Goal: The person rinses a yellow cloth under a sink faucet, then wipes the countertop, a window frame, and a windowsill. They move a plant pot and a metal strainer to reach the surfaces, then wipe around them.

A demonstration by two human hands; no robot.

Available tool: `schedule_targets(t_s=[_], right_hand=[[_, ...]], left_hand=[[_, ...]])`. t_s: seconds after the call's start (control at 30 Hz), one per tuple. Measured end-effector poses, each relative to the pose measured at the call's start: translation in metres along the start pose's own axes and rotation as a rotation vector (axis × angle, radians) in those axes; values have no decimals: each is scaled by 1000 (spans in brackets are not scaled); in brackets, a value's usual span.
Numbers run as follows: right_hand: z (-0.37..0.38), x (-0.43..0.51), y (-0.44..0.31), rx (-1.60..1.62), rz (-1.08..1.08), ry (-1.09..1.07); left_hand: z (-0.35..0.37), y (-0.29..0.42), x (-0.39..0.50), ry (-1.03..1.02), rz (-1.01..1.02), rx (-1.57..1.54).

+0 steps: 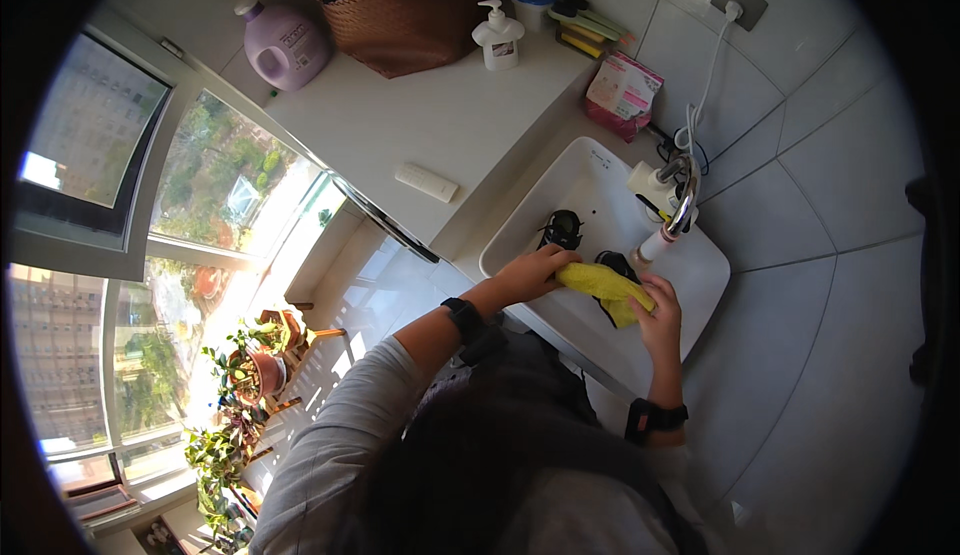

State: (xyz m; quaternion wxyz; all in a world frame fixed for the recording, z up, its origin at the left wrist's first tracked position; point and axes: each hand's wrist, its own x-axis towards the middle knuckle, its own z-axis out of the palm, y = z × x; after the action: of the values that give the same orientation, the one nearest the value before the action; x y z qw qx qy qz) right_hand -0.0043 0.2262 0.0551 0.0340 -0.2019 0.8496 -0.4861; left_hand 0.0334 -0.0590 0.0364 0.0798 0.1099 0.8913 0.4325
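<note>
Both my hands grip a yellow cloth (pixel 604 282) above a white sink (pixel 517 214). My left hand (pixel 536 274) pinches its left end, and my right hand (pixel 660 309) has its right end between thumb and fingers. A dark-edged part of the cloth hangs down between them. In the basin, just beyond my left hand, lies a black shoe (pixel 562 230). Another black item (pixel 616 262), perhaps the second shoe, is partly covered by the cloth. The chrome faucet (pixel 684 206) curves over the basin, its spout end close to my right hand.
On the counter (pixel 360 131) left of the sink are a white remote (pixel 426 182), a pump bottle (pixel 498 36), a purple detergent jug (pixel 285 46) and a brown woven basket (pixel 409 11). A pink-and-white bag (pixel 624 94) stands behind the sink. Potted plants (pixel 256 373) line the window.
</note>
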Motion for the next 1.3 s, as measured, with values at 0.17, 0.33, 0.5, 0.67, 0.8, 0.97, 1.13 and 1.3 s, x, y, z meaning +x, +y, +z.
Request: schedule_targets(t_s=[0.17,0.33,0.5,0.67,0.8,0.97,1.13,1.3], right_hand=[[9,8,-26,200,265,66],[31,20,-51,603,465,248],[47,43,-104,766,442,213],[69,100,-162,872,254,274],[110,157,-168,674,88,253],[215,199,-140,14,-22,-159],[306,212,-111,-690,-177,-91],[287,302,-70,-870,-129,117]], left_hand=[[-18,-9,8,9,81,-56],[-49,-14,16,-17,187,-153],[-112,-33,0,14,53,-150],[-193,-98,-39,186,225,247],[-236,-145,-70,176,256,617],[-258,-164,-79,-4,150,490],[-278,-175,-105,56,45,415],[-290,-174,-125,238,-107,311]])
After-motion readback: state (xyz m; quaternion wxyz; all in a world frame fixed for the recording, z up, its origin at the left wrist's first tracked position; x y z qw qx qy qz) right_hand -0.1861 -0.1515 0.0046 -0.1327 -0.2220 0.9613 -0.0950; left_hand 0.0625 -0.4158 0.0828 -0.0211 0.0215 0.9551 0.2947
